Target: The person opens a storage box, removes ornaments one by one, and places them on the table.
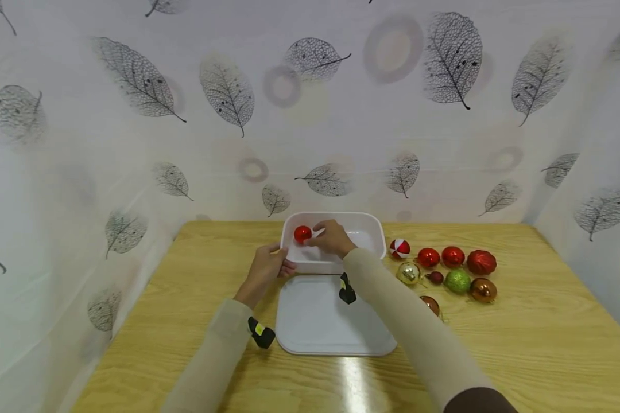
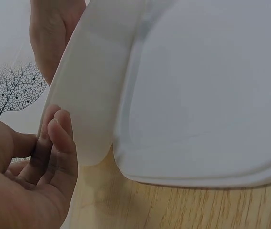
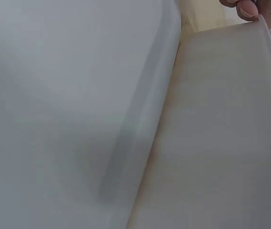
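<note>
A white plastic tub (image 1: 377,234) stands at the back of the table. Inside it, toward the left, lies a shiny red ball ornament (image 1: 302,234). My left hand (image 1: 264,267) pinches the tub's front-left rim between thumb and fingers, which the left wrist view shows close up. My right hand (image 1: 332,238) reaches down into the tub, its thumb and fingers spread at the ball's right side; whether they touch the ball is hard to tell. In the right wrist view the tub's wall (image 3: 221,109) hides most of this hand.
In front of the tub lies a flat white lid or tray (image 1: 325,321). To the right are several ornaments: a red-and-white ball (image 1: 400,248), red ones (image 1: 429,257), a gold ball (image 1: 409,273), a green ball (image 1: 457,281) and a copper ball (image 1: 483,290). A leaf-patterned curtain (image 1: 341,143) hangs behind.
</note>
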{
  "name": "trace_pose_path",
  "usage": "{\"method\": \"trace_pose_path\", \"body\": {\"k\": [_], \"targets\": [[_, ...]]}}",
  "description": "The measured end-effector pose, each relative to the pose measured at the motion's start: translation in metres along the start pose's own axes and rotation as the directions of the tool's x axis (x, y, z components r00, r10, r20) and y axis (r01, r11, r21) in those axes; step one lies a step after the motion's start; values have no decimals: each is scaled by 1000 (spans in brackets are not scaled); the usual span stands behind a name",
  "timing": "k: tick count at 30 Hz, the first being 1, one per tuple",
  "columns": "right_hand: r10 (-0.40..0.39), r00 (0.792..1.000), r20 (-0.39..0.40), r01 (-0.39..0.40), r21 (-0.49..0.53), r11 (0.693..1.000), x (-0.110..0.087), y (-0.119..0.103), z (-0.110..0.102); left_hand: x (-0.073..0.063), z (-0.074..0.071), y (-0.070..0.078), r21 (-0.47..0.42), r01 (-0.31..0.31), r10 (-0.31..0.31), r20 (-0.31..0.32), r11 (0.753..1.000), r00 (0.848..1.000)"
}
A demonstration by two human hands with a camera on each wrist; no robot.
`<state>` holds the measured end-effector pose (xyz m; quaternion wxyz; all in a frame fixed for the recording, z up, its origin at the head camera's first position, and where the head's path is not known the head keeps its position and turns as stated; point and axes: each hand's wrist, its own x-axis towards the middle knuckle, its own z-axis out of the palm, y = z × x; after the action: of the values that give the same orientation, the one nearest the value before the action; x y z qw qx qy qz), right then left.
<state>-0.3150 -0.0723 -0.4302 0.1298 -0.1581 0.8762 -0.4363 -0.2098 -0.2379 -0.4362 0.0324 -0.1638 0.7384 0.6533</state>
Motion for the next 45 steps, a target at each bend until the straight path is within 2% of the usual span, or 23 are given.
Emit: {"method": "trace_pose_path", "body": {"k": [6, 13, 20, 30, 40, 45], "targets": [[28, 999, -20, -27, 21, 999, 6, 3, 6, 0, 2, 1, 15, 4, -4, -9, 1000, 1000], [-17, 1000, -26, 17, -1, 1000, 8, -1, 12, 1, 2, 2, 23, 5, -5, -15, 1000, 1000], [-27, 1000, -6, 27, 4, 1000, 10, -7, 19, 1, 2, 2, 38, 19, -18, -27, 999, 999], [-3, 1000, 23, 4, -5, 1000, 11, -10, 25, 0, 1, 1, 27, 5, -4, -16, 1000, 1000], [-27, 998, 54, 31, -62, 998, 10, -3, 11, -1, 3, 3, -24, -33, 33, 3, 999, 999], [-21, 998, 61, 25, -66, 998, 5, -2, 0, -1, 2, 2, -7, -24, 24, 0, 1000, 1000]]}}
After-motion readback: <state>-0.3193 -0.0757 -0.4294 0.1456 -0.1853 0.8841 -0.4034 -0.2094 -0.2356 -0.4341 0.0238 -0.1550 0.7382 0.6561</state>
